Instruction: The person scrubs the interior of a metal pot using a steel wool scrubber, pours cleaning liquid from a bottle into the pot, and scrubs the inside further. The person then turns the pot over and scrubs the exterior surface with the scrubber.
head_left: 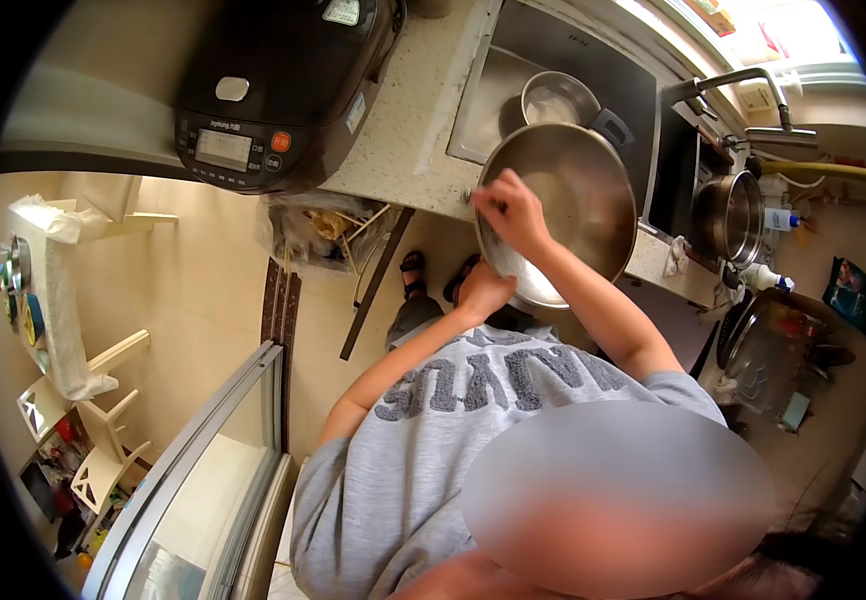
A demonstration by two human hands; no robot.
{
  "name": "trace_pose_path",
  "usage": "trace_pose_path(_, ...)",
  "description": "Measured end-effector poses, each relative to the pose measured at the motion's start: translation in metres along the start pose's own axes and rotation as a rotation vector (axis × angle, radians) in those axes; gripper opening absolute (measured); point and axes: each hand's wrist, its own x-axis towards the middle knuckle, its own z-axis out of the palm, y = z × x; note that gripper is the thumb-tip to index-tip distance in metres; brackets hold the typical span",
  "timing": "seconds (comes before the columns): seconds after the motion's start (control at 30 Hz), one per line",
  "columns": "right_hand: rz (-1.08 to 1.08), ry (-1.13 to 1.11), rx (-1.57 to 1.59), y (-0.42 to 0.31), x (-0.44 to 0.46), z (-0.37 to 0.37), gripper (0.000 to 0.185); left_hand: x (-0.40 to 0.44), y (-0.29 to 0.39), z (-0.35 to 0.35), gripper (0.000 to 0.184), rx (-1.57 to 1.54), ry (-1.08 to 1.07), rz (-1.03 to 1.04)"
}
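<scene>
A large, shiny steel basin (593,190) is tilted in front of my body, at the front edge of the counter beside the sink. My left hand (486,292) is closed on its lower-left rim. Above the basin's left side is my right hand (515,213), slightly blurred, with its fingers curled together. Anything pinched in those fingers is too small to make out. A bright white patch (541,284) shows inside the basin near my left hand; whether it is contents or glare I cannot tell.
A small saucepan (561,98) sits in the sink (478,110), below the faucet (743,78). On the left counter stands a dark rice cooker (283,95). A steel pot (728,222) is at right. Below the counter hangs a plastic bag (313,235); a sliding glass door (193,465) stands behind.
</scene>
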Motion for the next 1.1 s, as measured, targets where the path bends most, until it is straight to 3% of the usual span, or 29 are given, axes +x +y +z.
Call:
trace_pose_path(0.1,-0.092,-0.127,0.029,0.007,-0.03,-0.008,0.007,0.005,-0.001,0.001,0.038,-0.091,-0.059,0.065)
trace_pose_path(0.23,0.028,-0.269,0.267,0.029,-0.019,-0.027,0.01,0.019,-0.022,0.007,0.048,-0.158,-0.108,0.218)
trace_pose_path(0.3,0.068,0.076,0.198,0.064,-0.006,-0.027,0.009,0.012,-0.025,0.007,0.064,-0.228,-0.039,0.209)
trace_pose_path(0.37,0.285,0.267,-0.196,0.057,0.004,-0.036,0.012,-0.002,-0.019,-0.005,0.075,-0.258,-0.096,0.19)
trace_pose_path(0.43,0.275,0.265,-0.277,0.067,0.001,-0.023,0.016,-0.001,-0.024,-0.004,0.072,-0.334,-0.235,0.216)
trace_pose_path(0.53,-0.005,-0.044,-0.346,0.057,-0.011,-0.004,0.015,0.004,-0.03,-0.002,0.071,-0.255,-0.196,0.266)
trace_pose_path(0.7,-0.07,-0.114,-0.405,0.043,-0.045,-0.028,0.014,0.006,-0.03,-0.008,0.069,-0.179,-0.184,0.27)
trace_pose_path(0.77,0.084,-0.367,-0.353,0.055,-0.06,-0.035,0.013,0.008,-0.03,-0.013,0.069,-0.252,-0.249,0.276)
trace_pose_path(0.83,0.168,-0.378,-0.2,0.036,-0.057,-0.044,0.014,0.007,-0.023,-0.02,0.07,-0.261,-0.228,0.283)
trace_pose_path(0.9,0.203,-0.349,0.261,0.02,-0.054,-0.045,0.016,0.006,-0.02,-0.026,0.072,-0.164,-0.232,0.236)
trace_pose_path(0.97,0.004,-0.374,0.35,0.015,-0.053,-0.03,0.017,0.007,-0.022,-0.024,0.072,-0.2,-0.261,0.194)
trace_pose_path(1.03,-0.023,-0.34,0.307,0.015,-0.044,-0.013,0.015,0.006,-0.02,-0.026,0.069,-0.231,-0.246,0.236)
trace_pose_path(1.07,-0.023,-0.338,0.307,0.013,-0.034,-0.005,0.015,0.007,-0.017,-0.029,0.065,-0.086,-0.246,0.224)
trace_pose_path(1.1,-0.007,-0.222,0.312,0.011,-0.022,0.003,0.015,0.008,-0.015,-0.031,0.065,-0.085,-0.247,0.223)
